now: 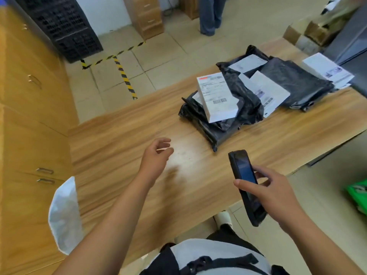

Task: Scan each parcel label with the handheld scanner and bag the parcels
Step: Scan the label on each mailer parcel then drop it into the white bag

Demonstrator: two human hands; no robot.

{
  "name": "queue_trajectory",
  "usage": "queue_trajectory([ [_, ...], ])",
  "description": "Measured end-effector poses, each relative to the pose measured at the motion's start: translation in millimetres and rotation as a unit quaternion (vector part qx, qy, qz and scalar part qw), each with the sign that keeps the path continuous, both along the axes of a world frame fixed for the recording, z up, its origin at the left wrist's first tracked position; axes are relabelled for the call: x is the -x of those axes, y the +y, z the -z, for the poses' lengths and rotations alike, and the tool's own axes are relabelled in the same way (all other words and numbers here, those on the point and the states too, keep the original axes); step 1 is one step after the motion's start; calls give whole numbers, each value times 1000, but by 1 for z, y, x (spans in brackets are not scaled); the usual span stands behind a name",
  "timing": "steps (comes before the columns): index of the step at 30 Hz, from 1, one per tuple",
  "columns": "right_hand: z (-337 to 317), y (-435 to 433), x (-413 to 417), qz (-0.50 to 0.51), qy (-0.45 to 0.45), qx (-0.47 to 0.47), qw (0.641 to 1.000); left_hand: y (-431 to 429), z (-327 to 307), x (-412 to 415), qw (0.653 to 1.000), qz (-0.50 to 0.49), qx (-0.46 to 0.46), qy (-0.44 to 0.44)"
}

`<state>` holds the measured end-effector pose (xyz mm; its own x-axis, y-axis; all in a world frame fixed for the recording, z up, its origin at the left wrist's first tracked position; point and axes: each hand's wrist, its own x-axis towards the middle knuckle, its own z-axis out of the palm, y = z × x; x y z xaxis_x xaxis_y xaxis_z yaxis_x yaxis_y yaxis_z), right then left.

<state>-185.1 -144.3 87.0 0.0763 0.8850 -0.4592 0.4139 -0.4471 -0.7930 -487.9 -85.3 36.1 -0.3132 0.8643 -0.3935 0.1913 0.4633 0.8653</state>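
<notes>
My right hand (pixel 272 189) grips the black handheld scanner (pixel 245 183) above the near right edge of the wooden table (pixel 123 139), screen facing up. My left hand (pixel 156 153) hovers over the table's middle, fingers loosely curled and holding nothing. Beyond both hands lies a white boxed parcel (pixel 217 96) with a printed barcode label, resting on a crumpled black plastic bag (pixel 222 124). Further back sit more black bags (pixel 296 80) with white labelled parcels (pixel 266 92) among them, and another white parcel (pixel 327 70) lies at the far right.
A white sack (pixel 63 215) hangs at the table's left edge beside yellow wooden cabinets (pixel 29 116). Black crates (pixel 67 26) stand at the back left behind hazard tape (pixel 123 72) on the floor. A person's legs (pixel 210 14) stand beyond. Something green (pixel 357 193) lies at the right.
</notes>
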Motion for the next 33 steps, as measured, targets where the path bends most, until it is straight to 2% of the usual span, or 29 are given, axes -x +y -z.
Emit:
queue_trajectory([
  [5,13,18,-57,45,13,7,999,66,-3,-86,997,43,-2,69],
  [8,18,26,-83,64,23,11,998,114,-7,-126,984,65,-13,167],
  [11,21,32,-105,76,34,9,996,158,-15,-164,961,51,57,265],
  [15,22,36,-126,77,41,4,996,194,-19,-192,939,30,147,309],
  [18,24,38,-138,81,46,3,996,203,-15,-198,934,13,173,313],
  [25,30,48,-142,55,79,5,995,192,-14,-193,943,14,158,292],
  [30,32,63,-128,-1,67,-10,998,130,-16,-165,972,1,90,219],
  [33,31,72,-115,-43,78,-16,996,76,-13,-139,973,-38,59,220],
])
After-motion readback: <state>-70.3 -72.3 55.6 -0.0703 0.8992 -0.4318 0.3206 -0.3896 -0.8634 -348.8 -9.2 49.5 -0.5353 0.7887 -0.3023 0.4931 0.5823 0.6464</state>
